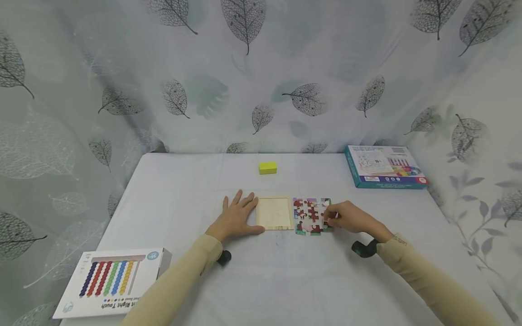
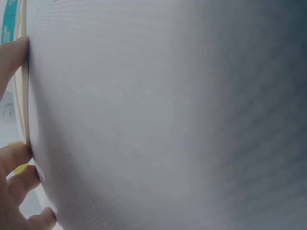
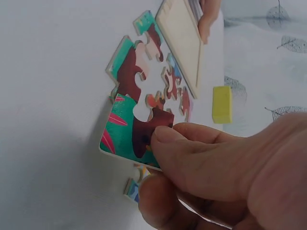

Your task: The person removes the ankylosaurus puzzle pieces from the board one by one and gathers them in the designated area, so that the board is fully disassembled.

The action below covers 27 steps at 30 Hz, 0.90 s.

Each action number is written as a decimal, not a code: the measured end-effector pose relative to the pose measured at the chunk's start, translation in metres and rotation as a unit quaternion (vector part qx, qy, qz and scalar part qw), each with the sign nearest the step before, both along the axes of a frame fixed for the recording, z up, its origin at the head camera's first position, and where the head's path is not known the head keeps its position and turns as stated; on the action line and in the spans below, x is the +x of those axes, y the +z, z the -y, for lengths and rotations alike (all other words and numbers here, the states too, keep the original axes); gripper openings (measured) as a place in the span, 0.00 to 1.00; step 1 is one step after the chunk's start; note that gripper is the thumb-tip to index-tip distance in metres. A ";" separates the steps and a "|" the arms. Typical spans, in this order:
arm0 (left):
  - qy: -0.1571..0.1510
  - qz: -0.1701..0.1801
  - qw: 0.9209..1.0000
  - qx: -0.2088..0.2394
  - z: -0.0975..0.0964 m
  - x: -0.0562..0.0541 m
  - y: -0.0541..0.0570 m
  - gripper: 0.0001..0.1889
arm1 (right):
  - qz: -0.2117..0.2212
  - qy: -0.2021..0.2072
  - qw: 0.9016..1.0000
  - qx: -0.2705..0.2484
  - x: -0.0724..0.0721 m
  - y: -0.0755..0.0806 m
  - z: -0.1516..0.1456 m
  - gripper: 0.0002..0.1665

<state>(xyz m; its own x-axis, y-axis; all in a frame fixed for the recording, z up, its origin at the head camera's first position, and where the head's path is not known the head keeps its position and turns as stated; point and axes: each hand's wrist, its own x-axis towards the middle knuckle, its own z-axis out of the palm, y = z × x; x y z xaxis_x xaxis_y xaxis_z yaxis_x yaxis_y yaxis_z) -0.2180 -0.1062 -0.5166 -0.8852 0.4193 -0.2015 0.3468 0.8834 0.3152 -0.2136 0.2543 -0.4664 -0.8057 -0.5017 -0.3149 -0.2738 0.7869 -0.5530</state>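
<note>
A shallow square wooden puzzle tray (image 1: 274, 213) with a bare inside lies on the white table. My left hand (image 1: 236, 218) is spread at its left side, thumb at the near corner and index finger by the far one; the left wrist view shows fingertips against the tray's edge (image 2: 22, 100). Beside the tray on the right lie several loose jigsaw pieces (image 1: 312, 213). Between thumb and fingers, my right hand (image 1: 350, 216) pinches a corner jigsaw piece (image 3: 122, 125), green with pink leaves and a brown shape. It is tilted above the table in the right wrist view.
A yellow-green block (image 1: 268, 168) stands beyond the tray. At the back right lies a blue-edged box (image 1: 385, 167). A white box with a bead picture (image 1: 112, 280) is at the front left, near the left sleeve. Behind the table hangs a leaf-patterned cloth (image 1: 261, 81).
</note>
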 end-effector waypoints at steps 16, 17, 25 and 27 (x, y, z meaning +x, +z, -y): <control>-0.003 0.003 1.000 0.002 0.000 -0.001 -0.002 0.53 | -0.004 -0.010 1.000 0.029 0.001 -0.005 -0.002 0.11; -0.004 0.003 1.000 0.002 0.000 0.000 -0.002 0.53 | 0.000 -0.014 0.999 0.031 0.001 -0.006 -0.003 0.13; -0.002 0.002 1.000 0.005 0.001 0.000 0.000 0.53 | 0.005 -0.028 0.999 0.041 0.001 -0.005 -0.005 0.13; -0.002 0.002 1.000 0.007 0.001 0.000 0.000 0.53 | -0.001 -0.020 0.999 0.041 0.001 -0.005 -0.005 0.11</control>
